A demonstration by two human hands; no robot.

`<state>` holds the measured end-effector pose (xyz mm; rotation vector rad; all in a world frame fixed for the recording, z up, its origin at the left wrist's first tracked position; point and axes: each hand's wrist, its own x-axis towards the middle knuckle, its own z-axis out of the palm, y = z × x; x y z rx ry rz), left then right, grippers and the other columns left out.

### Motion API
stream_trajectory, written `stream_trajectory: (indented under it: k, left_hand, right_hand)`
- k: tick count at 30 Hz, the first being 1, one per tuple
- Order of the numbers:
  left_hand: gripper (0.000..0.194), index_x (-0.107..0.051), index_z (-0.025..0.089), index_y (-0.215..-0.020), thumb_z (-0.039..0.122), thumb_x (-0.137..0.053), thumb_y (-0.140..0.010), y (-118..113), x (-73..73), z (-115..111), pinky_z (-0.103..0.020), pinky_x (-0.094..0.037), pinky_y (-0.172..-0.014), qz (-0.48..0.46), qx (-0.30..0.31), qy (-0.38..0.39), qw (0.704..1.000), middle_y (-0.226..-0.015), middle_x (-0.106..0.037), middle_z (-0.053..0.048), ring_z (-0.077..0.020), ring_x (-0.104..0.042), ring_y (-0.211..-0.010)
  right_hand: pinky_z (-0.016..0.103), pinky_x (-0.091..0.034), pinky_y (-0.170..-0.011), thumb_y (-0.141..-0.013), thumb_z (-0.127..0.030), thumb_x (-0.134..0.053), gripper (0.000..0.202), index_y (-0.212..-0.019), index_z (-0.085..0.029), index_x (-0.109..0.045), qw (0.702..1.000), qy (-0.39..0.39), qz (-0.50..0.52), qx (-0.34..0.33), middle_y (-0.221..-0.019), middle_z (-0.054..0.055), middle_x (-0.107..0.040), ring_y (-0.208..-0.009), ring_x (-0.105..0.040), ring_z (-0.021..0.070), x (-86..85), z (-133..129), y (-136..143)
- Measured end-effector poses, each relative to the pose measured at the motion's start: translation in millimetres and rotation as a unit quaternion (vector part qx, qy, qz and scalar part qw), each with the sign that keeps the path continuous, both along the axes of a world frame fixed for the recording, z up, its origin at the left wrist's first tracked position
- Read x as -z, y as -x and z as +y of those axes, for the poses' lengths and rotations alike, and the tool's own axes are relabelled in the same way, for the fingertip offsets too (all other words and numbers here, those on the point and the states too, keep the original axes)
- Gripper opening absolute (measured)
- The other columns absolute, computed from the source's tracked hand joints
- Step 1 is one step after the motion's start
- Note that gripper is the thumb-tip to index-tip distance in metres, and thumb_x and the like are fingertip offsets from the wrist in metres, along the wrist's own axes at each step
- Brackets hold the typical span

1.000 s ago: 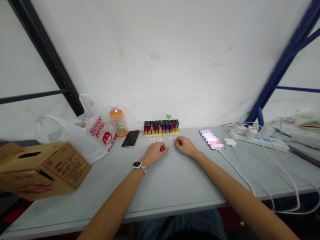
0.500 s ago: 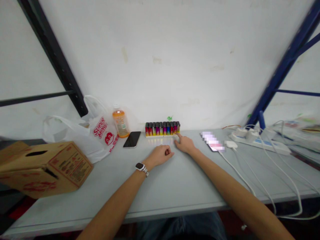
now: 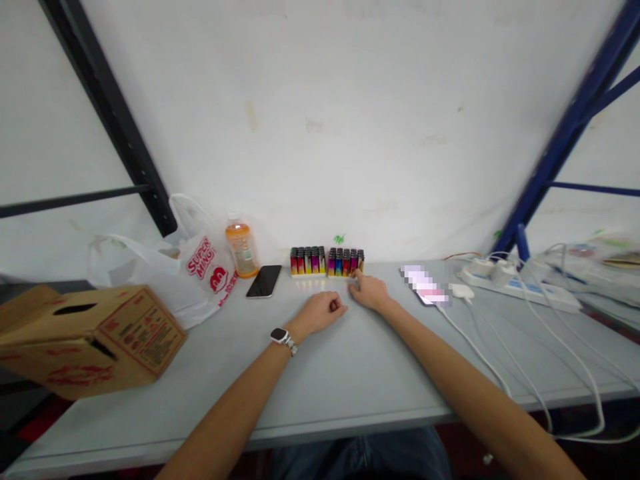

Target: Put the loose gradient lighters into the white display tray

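Note:
Two blocks of colourful lighters stand upright in pale trays near the wall: a left block (image 3: 308,261) and a right block (image 3: 345,262), with a narrow gap between them. My right hand (image 3: 369,291) lies at the front right corner of the right block, its index finger stretched out against the lighters there. The thumb is apart from that finger, and the other fingers are partly hidden. My left hand (image 3: 321,312) rests on the table in front of the left block, fingers curled in, with nothing visible in them. A watch (image 3: 280,335) is on the left wrist.
To the left are a dark phone (image 3: 264,281), an orange drink bottle (image 3: 242,247), a white plastic bag (image 3: 200,273) and a cardboard box (image 3: 95,340). On the right lie a lit phone (image 3: 423,283), a power strip (image 3: 525,287) and several white cables. Everything stands on a grey table (image 3: 350,387).
The two lighter blocks stood side by side, and now a gap parts them. The right block has shifted slightly right, with my right index finger at its corner. My left hand has stayed put.

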<state>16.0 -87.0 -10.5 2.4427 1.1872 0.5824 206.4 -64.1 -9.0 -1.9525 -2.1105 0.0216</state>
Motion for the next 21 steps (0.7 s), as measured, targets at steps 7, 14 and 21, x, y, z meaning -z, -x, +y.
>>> stream_trajectory:
  k: [7, 14, 21]
  left_hand:
    - [0.022, -0.061, 0.019, -0.102, 0.037, -0.053, -0.091, -9.1, -14.4, -0.7, -0.038, -0.045, -0.095, -0.009, -0.092, -0.200, 0.975, -0.108, -0.060, -0.008, -0.0239, -0.055, -0.108]
    - [0.068, -0.046, 0.017, -0.137, 0.058, -0.058, -0.084, -47.3, -42.9, 26.2, -0.047, -0.033, -0.110, 0.050, -0.132, -0.267, 0.953, -0.147, -0.041, -0.017, -0.0334, -0.037, -0.135]
    - [0.074, -0.040, 0.021, -0.146, 0.066, -0.045, -0.088, -76.3, -50.0, 60.6, -0.047, -0.042, -0.098, 0.161, -0.080, -0.162, 0.970, -0.134, -0.055, -0.018, -0.0368, -0.057, -0.119]
  right_hand:
    - [0.033, -0.044, -0.072, -0.091, -0.036, -0.048, 0.034, -0.116, -0.013, -0.051, 0.999, 0.018, 0.015, -0.046, -0.105, 0.017, -0.071, -0.093, -0.068, 0.0286, -1.0, -10.5, -10.6]
    - [0.030, -0.043, -0.073, -0.088, -0.032, -0.053, 0.036, -0.118, -0.013, -0.053, 0.995, 0.044, 0.029, -0.088, -0.106, 0.016, -0.071, -0.093, -0.067, 0.0266, -3.9, -16.1, -21.3]
    - [0.031, -0.043, -0.074, -0.084, -0.042, -0.059, 0.044, -0.116, -0.012, -0.054, 0.992, 0.054, 0.042, -0.106, -0.106, 0.016, -0.069, -0.091, -0.066, 0.0268, -5.0, -19.0, -27.6]
